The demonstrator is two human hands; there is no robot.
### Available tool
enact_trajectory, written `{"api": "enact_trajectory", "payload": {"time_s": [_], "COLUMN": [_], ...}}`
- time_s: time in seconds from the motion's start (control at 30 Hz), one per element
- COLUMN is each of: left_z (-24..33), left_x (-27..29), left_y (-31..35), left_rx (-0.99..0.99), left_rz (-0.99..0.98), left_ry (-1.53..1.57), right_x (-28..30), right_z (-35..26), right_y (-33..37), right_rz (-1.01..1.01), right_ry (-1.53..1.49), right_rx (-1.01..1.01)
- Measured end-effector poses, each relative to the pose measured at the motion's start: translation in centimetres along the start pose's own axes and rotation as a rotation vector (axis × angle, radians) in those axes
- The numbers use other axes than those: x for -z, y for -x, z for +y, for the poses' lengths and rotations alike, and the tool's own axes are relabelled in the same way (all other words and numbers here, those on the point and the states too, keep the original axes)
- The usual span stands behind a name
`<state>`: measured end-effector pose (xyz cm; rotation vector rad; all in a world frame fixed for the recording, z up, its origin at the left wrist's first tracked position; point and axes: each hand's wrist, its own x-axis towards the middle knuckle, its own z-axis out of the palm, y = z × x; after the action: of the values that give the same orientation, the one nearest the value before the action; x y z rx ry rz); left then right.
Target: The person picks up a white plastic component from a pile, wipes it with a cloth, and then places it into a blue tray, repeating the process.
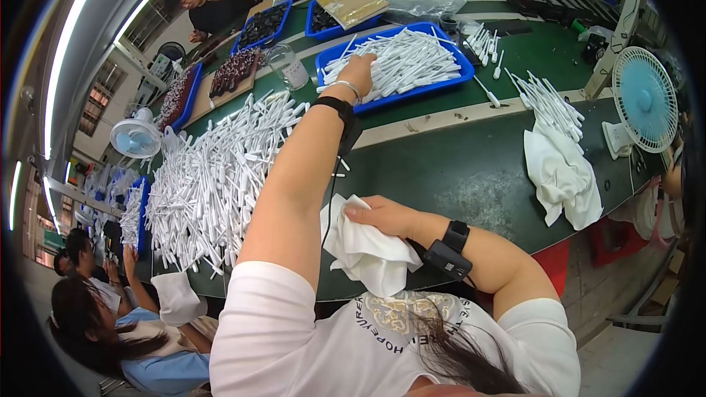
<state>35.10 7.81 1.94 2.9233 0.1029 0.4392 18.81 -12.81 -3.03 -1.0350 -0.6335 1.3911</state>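
Note:
My left hand (357, 75) reaches forward to the left part of a blue tray (415, 90). The tray is heaped with thin white plastic sticks (415, 59), each with a thicker end. My hand is at the sticks, but its fingers are mostly hidden, so whether it grips any cannot be made out. Close to my body, my right hand (382, 217) is closed on a crumpled white cloth (368, 250) near the table's front edge. A large loose pile of the same white sticks (213, 184) covers the table to the left of my left arm.
At the right lie another white cloth (562, 176), a bunch of sticks (548, 103) and a blue fan (645, 99). A clear jar (288, 68) and blue trays of black parts (261, 27) stand farther back. Co-workers sit at left (125, 331) and far left (220, 0).

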Motion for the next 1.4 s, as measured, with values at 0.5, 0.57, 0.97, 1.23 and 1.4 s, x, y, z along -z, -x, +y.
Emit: {"api": "enact_trajectory", "payload": {"time_s": [0.5, 0.57, 0.97, 1.23, 1.4], "left_z": [-5.6, -7.0, -14.8, -14.4, -12.5], "left_x": [11.1, 11.1, 12.0, 10.7, 14.7], "left_y": [16.7, 18.6, 22.4, 21.6, 23.2], "left_rx": [0.192, 0.207, 0.308, 0.119, 0.025], "left_rz": [-0.621, -0.492, -0.081, -0.348, -0.248], "left_ry": [-0.079, -0.376, -0.054, -0.439, -0.406], "right_x": [0.5, 0.4, 0.1, 0.1, 0.0], "right_z": [-0.4, -0.3, -0.7, -0.4, -0.5], "right_y": [0.0, -0.1, 0.0, 0.1, 0.2], "right_rz": [-0.031, -0.029, -0.043, -0.023, 0.003], "right_ry": [-0.045, -0.032, -0.017, -0.089, -0.089], "right_rx": [-0.014, -0.021, -0.011, -0.031, -0.028]}}
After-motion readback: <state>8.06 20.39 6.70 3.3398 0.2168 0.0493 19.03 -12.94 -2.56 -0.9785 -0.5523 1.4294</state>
